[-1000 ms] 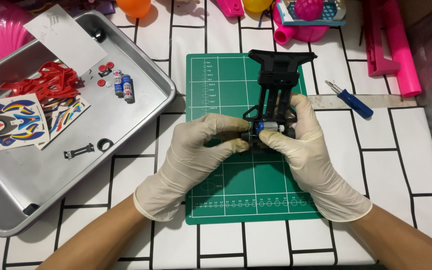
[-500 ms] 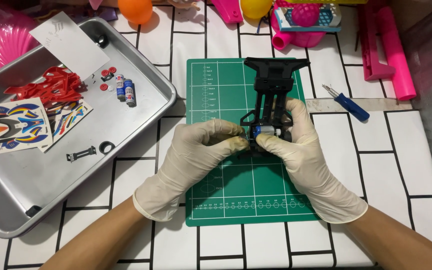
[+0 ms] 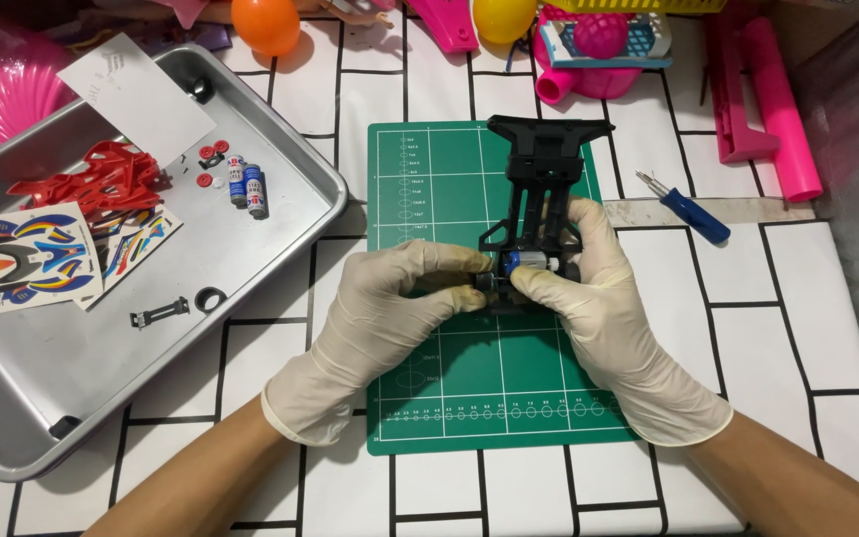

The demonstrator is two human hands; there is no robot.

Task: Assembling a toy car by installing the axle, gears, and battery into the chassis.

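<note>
Over the green cutting mat (image 3: 469,388), I'm bracing the black chassis (image 3: 546,189) with my right hand (image 3: 603,298), left hand (image 3: 390,308) pinching the small motor (image 3: 527,263) steady.

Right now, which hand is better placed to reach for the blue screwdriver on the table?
The right hand, probably. The blue screwdriver lies on its side of the green mat, close beyond its knuckles. The left hand would have to cross over the black chassis.

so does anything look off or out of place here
Nothing stands out. Both hands, left hand and right hand, hold the black chassis over the green cutting mat. Small parts lie loose but contained in the metal tray; the blue screwdriver rests beside the mat.
</note>
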